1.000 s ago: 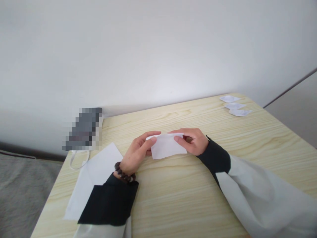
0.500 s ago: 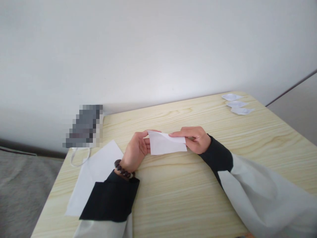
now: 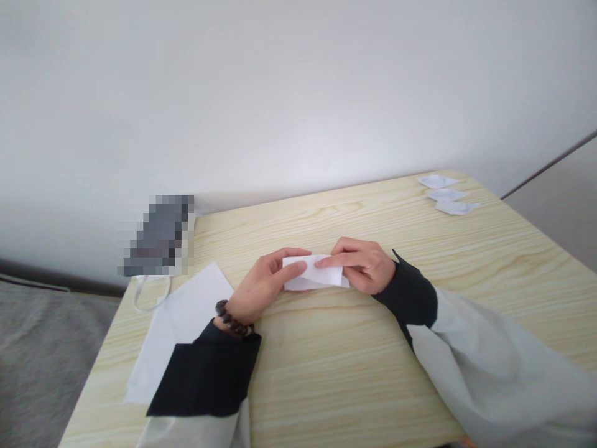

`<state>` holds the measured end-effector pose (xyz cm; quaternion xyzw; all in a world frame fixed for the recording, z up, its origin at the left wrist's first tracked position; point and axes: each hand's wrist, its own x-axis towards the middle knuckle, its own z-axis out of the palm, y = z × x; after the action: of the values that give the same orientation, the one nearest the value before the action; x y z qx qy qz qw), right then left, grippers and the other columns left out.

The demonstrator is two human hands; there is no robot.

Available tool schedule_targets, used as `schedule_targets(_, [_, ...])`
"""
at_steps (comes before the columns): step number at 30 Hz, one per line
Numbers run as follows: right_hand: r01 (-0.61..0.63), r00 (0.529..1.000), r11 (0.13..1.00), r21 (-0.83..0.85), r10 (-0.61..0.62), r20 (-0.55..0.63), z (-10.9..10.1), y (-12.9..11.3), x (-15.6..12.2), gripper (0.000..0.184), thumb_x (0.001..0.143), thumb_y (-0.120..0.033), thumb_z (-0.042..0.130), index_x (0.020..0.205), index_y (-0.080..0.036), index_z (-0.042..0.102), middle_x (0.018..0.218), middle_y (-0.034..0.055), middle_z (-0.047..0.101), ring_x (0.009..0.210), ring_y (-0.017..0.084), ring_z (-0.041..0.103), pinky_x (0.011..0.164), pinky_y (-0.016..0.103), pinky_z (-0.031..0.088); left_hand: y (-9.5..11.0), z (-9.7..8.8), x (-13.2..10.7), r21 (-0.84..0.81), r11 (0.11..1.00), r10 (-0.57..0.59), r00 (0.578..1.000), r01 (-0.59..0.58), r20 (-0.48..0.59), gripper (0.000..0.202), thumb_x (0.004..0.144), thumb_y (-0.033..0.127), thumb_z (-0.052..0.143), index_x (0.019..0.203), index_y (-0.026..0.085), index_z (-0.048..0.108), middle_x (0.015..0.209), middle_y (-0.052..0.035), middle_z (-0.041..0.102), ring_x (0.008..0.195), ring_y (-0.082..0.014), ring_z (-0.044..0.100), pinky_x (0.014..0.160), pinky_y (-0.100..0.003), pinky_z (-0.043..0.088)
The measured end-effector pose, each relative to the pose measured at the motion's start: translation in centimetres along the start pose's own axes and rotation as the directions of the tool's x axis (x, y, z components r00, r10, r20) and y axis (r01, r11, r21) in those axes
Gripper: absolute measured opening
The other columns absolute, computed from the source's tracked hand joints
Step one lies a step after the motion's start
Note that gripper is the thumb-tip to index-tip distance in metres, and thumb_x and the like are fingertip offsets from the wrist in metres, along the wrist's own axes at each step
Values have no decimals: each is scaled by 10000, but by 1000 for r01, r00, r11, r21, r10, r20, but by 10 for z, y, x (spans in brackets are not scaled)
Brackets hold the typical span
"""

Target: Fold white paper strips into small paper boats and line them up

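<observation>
A small piece of white paper [image 3: 321, 274] is held between my two hands above the middle of the table, its far part folded over toward me. My left hand [image 3: 268, 277] grips its left end, thumb on top and fingers behind. From the right, my right hand [image 3: 366, 264] holds the other end, with the index finger laid on the folded layer. The two paper layers do not line up along the near edge. Part of the right hand's fingers is hidden behind the paper.
White sheets [image 3: 175, 336] lie at the left, partly under my left sleeve. A pixelated dark device [image 3: 161, 233] with a white cable [image 3: 135, 298] sits at the back left. Several folded white paper pieces [image 3: 454, 207] rest at the table's [image 3: 345, 373] far right corner, near the wall.
The paper's far part has been folded over toward me. My left thumb has moved from the paper's upper left corner onto its face, and the left hand has turned palm down.
</observation>
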<state>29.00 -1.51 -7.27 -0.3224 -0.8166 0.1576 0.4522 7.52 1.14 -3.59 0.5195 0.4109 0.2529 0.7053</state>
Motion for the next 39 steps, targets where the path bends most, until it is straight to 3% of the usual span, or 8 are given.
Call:
schedule_targets(4, [-80,995,993,88,84,-48,-2,3,0,366,809,-99,400,1008,-204,689,861,57,638,742,138,586,646,271,471,-5,-1,2,22,998,60,998,-60,11,354,709,285,723,1033,168,642,975,-51,672,800,-157,623,744,-289,528])
schedule_targets(9, [-290,956,934,209,293,16,-6,2,2,377,896,-252,336,1138,-172,615,1104,75,652,1018,207,585,856,346,457,-9,0,3,-3,990,138,990,-139,-37,354,684,246,738,1018,176,642,1024,-32,635,871,-162,602,794,-330,549])
schedule_targets(11, [-379,925,912,155,380,23,-4,-1,3,363,917,-325,359,1110,-167,622,1088,75,668,990,205,606,832,327,468,-9,2,3,9,989,150,987,-150,-52,363,665,242,749,1006,171,646,1011,-28,634,876,-165,602,799,-334,548])
schedule_targets(13, [-433,901,899,69,433,18,-2,-3,4,313,883,-372,468,1024,-161,652,954,69,701,818,179,639,699,278,486,-7,4,2,23,988,153,986,-152,-60,360,661,258,751,994,166,650,997,-31,640,888,-178,606,800,-337,545])
schedule_targets(16, [-442,897,897,18,441,24,2,-4,4,255,835,-362,557,928,-153,669,817,53,704,646,140,613,553,233,450,-5,6,1,94,987,138,987,-130,-84,360,700,330,722,1014,168,653,961,-43,663,850,-188,623,742,-314,539])
schedule_targets(20, [-435,901,899,48,433,33,3,-3,4,235,819,-343,577,914,-148,669,833,59,705,676,144,621,567,232,459,-4,6,2,237,968,130,977,-88,-170,378,738,422,676,1017,166,671,812,-42,692,686,-171,621,599,-255,481])
schedule_targets(27, [-473,881,876,91,471,44,3,-3,5,242,824,-349,566,915,-152,672,812,50,701,644,133,606,547,226,448,-10,4,4,263,961,147,966,-89,-212,346,717,436,691,935,167,697,653,-4,661,531,-124,536,488,-217,373])
schedule_targets(39, [-511,859,858,49,512,-1,4,-4,7,258,838,-367,549,843,-158,700,792,51,713,624,131,595,529,229,423,-12,2,4,285,953,155,973,-102,-170,354,734,427,681,975,167,686,719,-23,662,593,-133,547,535,-226,394])
